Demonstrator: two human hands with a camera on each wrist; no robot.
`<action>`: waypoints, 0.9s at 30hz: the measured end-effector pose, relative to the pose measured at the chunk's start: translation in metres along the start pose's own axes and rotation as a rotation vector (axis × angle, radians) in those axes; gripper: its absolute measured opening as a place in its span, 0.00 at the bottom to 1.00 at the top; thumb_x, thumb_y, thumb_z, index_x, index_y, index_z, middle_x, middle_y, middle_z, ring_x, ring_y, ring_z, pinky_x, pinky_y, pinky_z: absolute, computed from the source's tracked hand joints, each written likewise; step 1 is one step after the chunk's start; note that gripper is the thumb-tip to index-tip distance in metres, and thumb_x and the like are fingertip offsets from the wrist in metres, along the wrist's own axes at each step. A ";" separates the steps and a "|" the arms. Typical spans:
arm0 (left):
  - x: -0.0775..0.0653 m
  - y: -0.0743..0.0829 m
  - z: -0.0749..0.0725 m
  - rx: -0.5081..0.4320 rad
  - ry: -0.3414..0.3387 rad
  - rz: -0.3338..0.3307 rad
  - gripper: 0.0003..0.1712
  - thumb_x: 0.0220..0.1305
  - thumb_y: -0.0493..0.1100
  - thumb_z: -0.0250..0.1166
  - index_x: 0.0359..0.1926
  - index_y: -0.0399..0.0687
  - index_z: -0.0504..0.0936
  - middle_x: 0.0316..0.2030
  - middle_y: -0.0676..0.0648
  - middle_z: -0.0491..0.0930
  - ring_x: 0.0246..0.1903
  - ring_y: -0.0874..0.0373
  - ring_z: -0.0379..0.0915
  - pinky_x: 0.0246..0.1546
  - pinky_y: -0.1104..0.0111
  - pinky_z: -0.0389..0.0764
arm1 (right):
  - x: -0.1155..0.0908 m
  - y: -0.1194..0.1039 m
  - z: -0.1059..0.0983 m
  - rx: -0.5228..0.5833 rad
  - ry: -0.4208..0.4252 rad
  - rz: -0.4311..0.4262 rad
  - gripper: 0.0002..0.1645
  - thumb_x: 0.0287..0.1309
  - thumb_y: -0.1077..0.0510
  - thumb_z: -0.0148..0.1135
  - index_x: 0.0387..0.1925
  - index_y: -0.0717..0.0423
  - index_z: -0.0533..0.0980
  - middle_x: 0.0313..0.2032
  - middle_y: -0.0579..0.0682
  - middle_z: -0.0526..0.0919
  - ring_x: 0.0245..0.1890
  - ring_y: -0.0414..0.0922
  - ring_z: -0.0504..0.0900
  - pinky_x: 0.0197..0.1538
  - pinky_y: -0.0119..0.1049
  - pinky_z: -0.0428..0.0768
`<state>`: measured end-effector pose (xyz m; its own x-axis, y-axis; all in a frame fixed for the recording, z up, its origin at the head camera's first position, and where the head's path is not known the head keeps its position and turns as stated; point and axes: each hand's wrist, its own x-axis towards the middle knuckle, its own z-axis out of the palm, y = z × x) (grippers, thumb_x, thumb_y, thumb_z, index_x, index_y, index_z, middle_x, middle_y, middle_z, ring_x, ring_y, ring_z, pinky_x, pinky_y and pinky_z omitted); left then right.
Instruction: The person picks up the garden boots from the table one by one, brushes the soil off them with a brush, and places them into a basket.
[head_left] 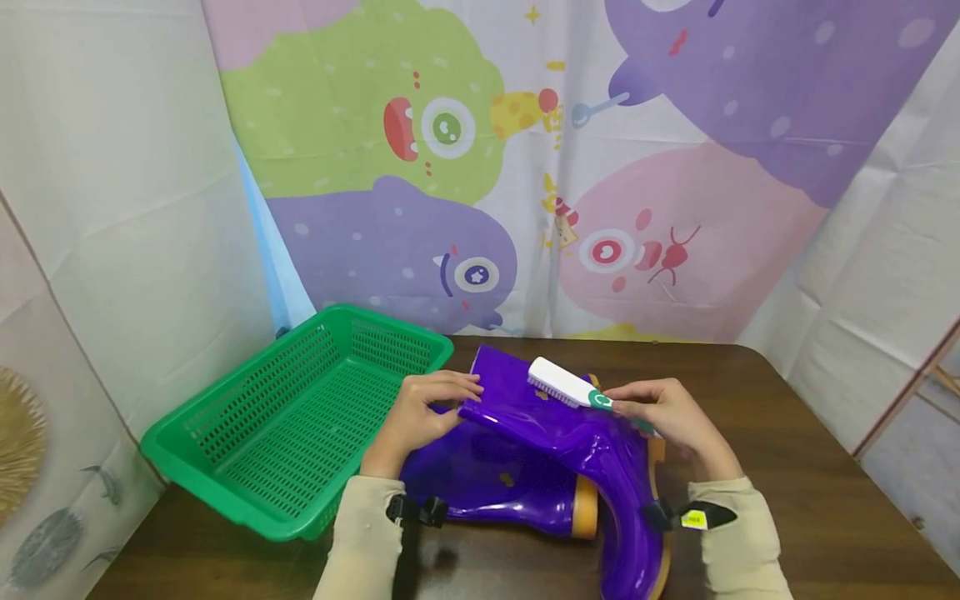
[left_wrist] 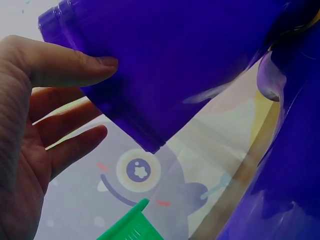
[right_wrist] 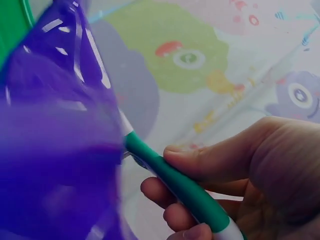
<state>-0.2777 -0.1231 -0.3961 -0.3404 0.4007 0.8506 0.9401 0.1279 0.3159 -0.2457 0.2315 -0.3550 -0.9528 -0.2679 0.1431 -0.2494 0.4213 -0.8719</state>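
My left hand (head_left: 423, 414) pinches the top edge of a shiny purple rain boot (head_left: 600, 454), thumb on one side and fingers on the other. That boot is tilted, its yellow-edged sole facing right. In my right hand (head_left: 671, 417) is a scrub brush (head_left: 564, 385) with a white head and a green handle (right_wrist: 182, 187); thumb and fingers wrap the handle. The bristles face down at the boot's shaft. Under the held boot, a second purple boot (head_left: 487, 492) lies on its side, its yellow sole to the right.
A green plastic basket (head_left: 247, 510) with slotted walls stands at the left on the brown wooden table (head_left: 787, 492). Behind the table hangs a cloth (head_left: 450, 50) printed with cartoon monsters. Pale cloth walls (head_left: 135, 150) stand at both sides.
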 end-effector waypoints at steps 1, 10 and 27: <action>0.000 0.000 0.000 -0.001 -0.001 -0.003 0.15 0.44 0.19 0.68 0.32 0.36 0.88 0.36 0.41 0.87 0.43 0.41 0.83 0.49 0.60 0.81 | -0.001 0.000 -0.003 -0.003 0.008 0.013 0.17 0.62 0.64 0.65 0.49 0.74 0.80 0.41 0.61 0.86 0.32 0.38 0.81 0.34 0.31 0.80; 0.001 0.002 0.000 -0.001 0.004 0.007 0.15 0.45 0.19 0.69 0.33 0.36 0.88 0.35 0.41 0.87 0.43 0.41 0.84 0.48 0.59 0.82 | -0.014 -0.003 -0.021 -0.066 0.093 0.042 0.19 0.64 0.60 0.65 0.51 0.70 0.80 0.35 0.56 0.85 0.12 0.36 0.62 0.11 0.30 0.61; 0.001 0.000 0.001 -0.022 0.015 0.003 0.14 0.44 0.19 0.68 0.32 0.35 0.88 0.34 0.41 0.87 0.42 0.40 0.84 0.49 0.61 0.82 | -0.016 -0.023 -0.006 -0.259 0.052 0.033 0.12 0.59 0.62 0.68 0.43 0.63 0.86 0.34 0.52 0.85 0.22 0.41 0.71 0.25 0.32 0.71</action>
<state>-0.2777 -0.1218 -0.3954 -0.3375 0.3874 0.8579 0.9407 0.1068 0.3219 -0.2259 0.2309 -0.3344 -0.9671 -0.2079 0.1464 -0.2476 0.6386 -0.7286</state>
